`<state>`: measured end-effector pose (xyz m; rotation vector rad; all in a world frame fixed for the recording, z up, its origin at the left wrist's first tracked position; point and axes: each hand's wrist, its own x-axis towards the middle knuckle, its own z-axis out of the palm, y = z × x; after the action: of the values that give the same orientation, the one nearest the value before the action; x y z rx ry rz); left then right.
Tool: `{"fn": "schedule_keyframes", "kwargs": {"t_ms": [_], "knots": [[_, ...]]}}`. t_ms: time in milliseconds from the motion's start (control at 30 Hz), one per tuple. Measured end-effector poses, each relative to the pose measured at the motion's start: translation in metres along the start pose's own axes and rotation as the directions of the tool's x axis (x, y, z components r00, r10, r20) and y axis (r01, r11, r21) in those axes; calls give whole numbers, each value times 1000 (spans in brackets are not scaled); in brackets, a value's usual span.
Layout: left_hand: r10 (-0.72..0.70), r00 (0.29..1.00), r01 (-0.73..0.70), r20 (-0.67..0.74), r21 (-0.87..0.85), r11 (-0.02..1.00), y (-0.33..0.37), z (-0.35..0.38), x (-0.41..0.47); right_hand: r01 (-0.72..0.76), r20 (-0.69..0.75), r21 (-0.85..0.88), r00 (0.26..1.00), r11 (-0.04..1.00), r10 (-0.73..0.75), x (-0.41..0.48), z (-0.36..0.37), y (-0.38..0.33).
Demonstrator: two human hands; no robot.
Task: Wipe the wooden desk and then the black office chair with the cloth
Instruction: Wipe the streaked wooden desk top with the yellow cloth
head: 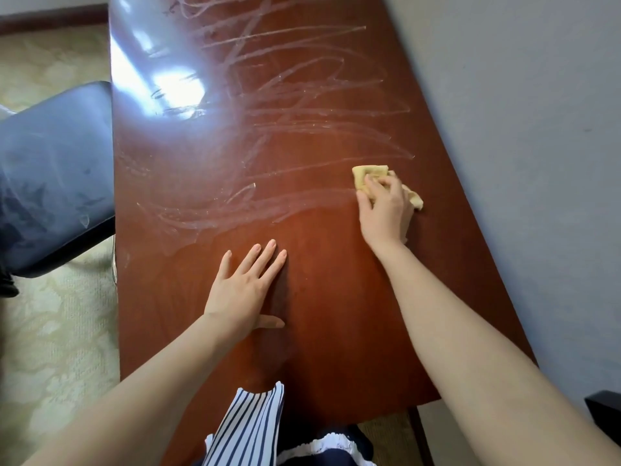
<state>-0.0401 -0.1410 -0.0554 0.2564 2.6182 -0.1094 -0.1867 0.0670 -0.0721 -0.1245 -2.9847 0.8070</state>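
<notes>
The cloth [364, 176] is a small pale yellow rag, crumpled into a soft wad with a folded corner sticking out at the top left and a limp tail at the lower right. It lies on the desk [336, 314] close to the edge by the wall [537, 129]. The right hand [386, 210] lies on top of it, and its fingers [369, 186] curl over the wad and grip it, so the middle of the rag is hidden under the palm.

The desk is glossy reddish-brown wood, crossed with whitish streaks [285, 105] that run side to side from the far end up to the rag (the nearer part looks plain). The left hand [242, 290] rests flat on that nearer part, well apart from the rag, fingers straight and slightly spread, thumb out to the side.

The chair [50, 169], dark and smudged, stands at the desk's left edge on a pale patterned carpet [50, 348].
</notes>
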Motion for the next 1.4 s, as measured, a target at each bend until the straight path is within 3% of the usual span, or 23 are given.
{"fn": "schedule_keyframes", "kwargs": {"t_ms": [100,267,500,900,1200,1300,1400], "knots": [[-5,1000,5,2,3,1000,-1,-1,1,149,99,-29,984,988,-145,-19,14,-19],[-14,999,13,29,28,1000,1,-5,1,360,141,-49,926,932,-350,-75,21,-34],[-19,998,14,63,83,996,3,-9,-1,425,79,-167,905,890,-417,-129,-1,-4],[-11,998,5,59,103,995,4,-7,0,104,-138,-323,978,941,-156,-106,-47,88],[2,999,-5,36,81,997,3,-6,0,-152,-89,-126,986,980,142,-20,-40,84],[4,999,-7,36,84,996,3,-7,0,-147,-37,-92,989,985,144,-8,-29,61],[-2,999,-2,42,97,995,4,-8,1,3,79,-99,997,995,5,-16,-10,30]]}}
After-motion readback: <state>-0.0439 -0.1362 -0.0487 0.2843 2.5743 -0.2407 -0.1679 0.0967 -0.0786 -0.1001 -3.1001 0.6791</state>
